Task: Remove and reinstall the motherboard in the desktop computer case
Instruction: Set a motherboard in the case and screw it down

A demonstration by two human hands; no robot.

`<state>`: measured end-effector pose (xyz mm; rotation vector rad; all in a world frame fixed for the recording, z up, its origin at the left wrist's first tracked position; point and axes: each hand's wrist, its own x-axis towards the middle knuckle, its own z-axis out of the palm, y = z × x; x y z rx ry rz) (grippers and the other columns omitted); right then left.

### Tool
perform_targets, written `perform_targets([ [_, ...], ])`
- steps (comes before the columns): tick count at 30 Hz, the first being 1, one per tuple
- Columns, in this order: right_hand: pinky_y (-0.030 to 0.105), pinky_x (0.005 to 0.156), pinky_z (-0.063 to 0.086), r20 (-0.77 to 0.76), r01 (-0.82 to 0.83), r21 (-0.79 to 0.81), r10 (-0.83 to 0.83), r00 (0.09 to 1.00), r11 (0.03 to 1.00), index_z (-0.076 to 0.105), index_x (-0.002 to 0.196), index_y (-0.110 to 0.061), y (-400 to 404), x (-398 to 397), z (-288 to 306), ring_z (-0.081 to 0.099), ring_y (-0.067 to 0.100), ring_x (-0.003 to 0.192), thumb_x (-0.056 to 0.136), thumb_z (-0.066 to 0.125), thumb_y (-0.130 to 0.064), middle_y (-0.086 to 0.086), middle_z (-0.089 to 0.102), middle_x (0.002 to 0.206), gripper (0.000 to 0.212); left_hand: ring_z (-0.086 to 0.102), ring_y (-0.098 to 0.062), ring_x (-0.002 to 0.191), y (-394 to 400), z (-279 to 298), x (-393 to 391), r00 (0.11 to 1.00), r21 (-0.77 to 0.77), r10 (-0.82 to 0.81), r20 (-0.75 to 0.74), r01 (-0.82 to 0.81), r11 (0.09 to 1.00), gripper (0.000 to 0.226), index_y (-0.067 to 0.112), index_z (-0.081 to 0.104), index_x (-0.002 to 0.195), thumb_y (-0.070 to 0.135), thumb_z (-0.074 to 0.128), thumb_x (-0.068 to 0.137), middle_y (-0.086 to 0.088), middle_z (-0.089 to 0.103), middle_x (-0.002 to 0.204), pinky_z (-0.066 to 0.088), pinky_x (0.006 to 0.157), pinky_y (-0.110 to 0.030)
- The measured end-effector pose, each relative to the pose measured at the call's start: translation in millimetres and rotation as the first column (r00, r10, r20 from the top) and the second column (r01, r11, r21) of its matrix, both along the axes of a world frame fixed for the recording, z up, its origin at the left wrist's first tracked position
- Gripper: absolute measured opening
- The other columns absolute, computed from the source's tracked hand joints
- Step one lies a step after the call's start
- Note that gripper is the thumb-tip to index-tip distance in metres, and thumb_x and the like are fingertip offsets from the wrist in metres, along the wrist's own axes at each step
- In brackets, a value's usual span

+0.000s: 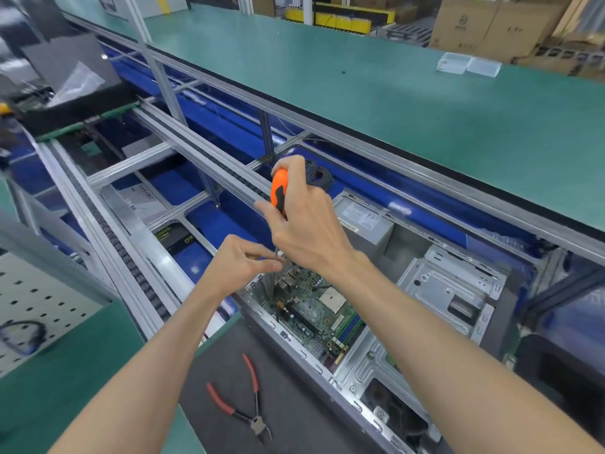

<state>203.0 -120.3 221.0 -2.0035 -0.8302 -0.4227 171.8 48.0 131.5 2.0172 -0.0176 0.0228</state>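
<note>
drive cage (448, 290) and power supply (366, 224) flank motherboard (314, 309)

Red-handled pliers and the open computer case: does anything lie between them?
No. In the head view, only bare dark mat separates the pliers from the case's near wall.
</note>
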Motion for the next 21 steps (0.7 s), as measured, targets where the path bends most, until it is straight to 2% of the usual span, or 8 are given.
perform_targets([
  [2, 0.04, 0.053, 0.044, -0.012, -0.02, 0.0, 0.02, 1.0, 1.0, 0.037, 0.113, -0.009, 3, -1, -5, 0.04, 0.02, 0.052, 0.093, 0.067, -0.02, -0.008, 0.045, 0.066, 0.038, 0.024, -0.021, 0.046, 5, -5, -4, 1.0, 0.017, 0.004, 0.006, -0.004, 1.0, 0.022, 0.031, 0.082, 0.079, 0.048, 0.085, 0.064, -0.016, 0.051, 0.045, 0.023, 0.051, -0.03],
  [5, 0.039, 0.051, 0.046, -0.024, -0.04, 0.009, 0.041, 0.999, 0.999, 0.034, 0.113, -0.013, 7, -2, -10, 0.045, 0.022, 0.051, 0.093, 0.067, -0.021, -0.002, 0.052, 0.066, 0.04, 0.02, -0.015, 0.042, 9, -9, -7, 1.0, -0.008, 0.029, -0.008, -0.029, 1.0, 0.021, 0.021, 0.083, 0.082, 0.036, 0.088, 0.068, 0.003, 0.04, 0.037, 0.02, 0.05, -0.025],
  [7, 0.037, 0.05, 0.044, -0.036, -0.056, -0.008, 0.056, 0.998, 0.998, 0.031, 0.115, -0.017, 11, -1, -14, 0.047, 0.021, 0.051, 0.094, 0.066, -0.022, -0.003, 0.052, 0.066, 0.041, 0.021, -0.014, 0.041, 11, -12, -8, 0.998, -0.023, 0.06, -0.024, -0.06, 0.998, 0.025, 0.014, 0.083, 0.083, 0.033, 0.085, 0.067, 0.003, 0.041, 0.036, 0.022, 0.052, -0.026],
  [10, 0.033, 0.048, 0.039, -0.022, -0.063, -0.036, 0.062, 0.998, 0.997, 0.03, 0.115, -0.017, 15, 0, -20, 0.047, 0.02, 0.05, 0.095, 0.066, -0.023, -0.005, 0.052, 0.067, 0.042, 0.022, -0.015, 0.041, 11, -14, -11, 0.995, -0.036, 0.089, -0.048, -0.091, 0.995, 0.025, 0.015, 0.083, 0.082, 0.034, 0.084, 0.065, -0.001, 0.045, 0.038, 0.025, 0.053, -0.029],
  [13, 0.019, 0.047, 0.038, -0.007, -0.058, -0.038, 0.058, 0.998, 0.998, 0.03, 0.114, -0.018, 18, 1, -24, 0.046, 0.018, 0.053, 0.094, 0.067, -0.023, -0.002, 0.055, 0.071, 0.043, 0.025, -0.015, 0.042, 12, -15, -12, 0.992, -0.044, 0.114, -0.06, -0.117, 0.992, 0.022, 0.02, 0.083, 0.079, 0.036, 0.084, 0.063, -0.003, 0.05, 0.04, 0.028, 0.054, -0.031],
  [15, 0.012, 0.051, 0.036, 0.0, -0.057, -0.039, 0.057, 0.998, 0.998, 0.03, 0.113, -0.018, 19, 1, -25, 0.046, 0.019, 0.053, 0.093, 0.067, -0.023, 0.0, 0.058, 0.073, 0.043, 0.025, -0.014, 0.042, 12, -16, -12, 0.991, -0.036, 0.118, -0.07, -0.121, 0.992, 0.014, 0.021, 0.083, 0.079, 0.029, 0.086, 0.067, -0.005, 0.051, 0.041, 0.029, 0.054, -0.032],
  [18, 0.017, 0.048, 0.036, 0.003, -0.072, -0.043, 0.072, 0.997, 0.996, 0.029, 0.112, -0.019, 21, 1, -25, 0.048, 0.02, 0.053, 0.093, 0.068, -0.021, 0.002, 0.057, 0.072, 0.044, 0.022, -0.013, 0.04, 15, -18, -11, 0.992, -0.002, 0.105, -0.072, -0.106, 0.994, 0.007, 0.022, 0.083, 0.079, 0.018, 0.086, 0.074, -0.002, 0.047, 0.039, 0.027, 0.049, -0.026],
  [21, 0.026, 0.044, 0.039, 0.005, -0.085, -0.064, 0.086, 0.996, 0.994, 0.028, 0.112, -0.019, 24, -1, -25, 0.05, 0.02, 0.051, 0.094, 0.068, -0.022, -0.002, 0.053, 0.067, 0.043, 0.02, -0.013, 0.04, 17, -20, -11, 0.992, 0.019, 0.103, -0.071, -0.102, 0.995, 0.005, 0.019, 0.083, 0.08, 0.015, 0.085, 0.077, -0.001, 0.044, 0.038, 0.024, 0.048, -0.025],
])
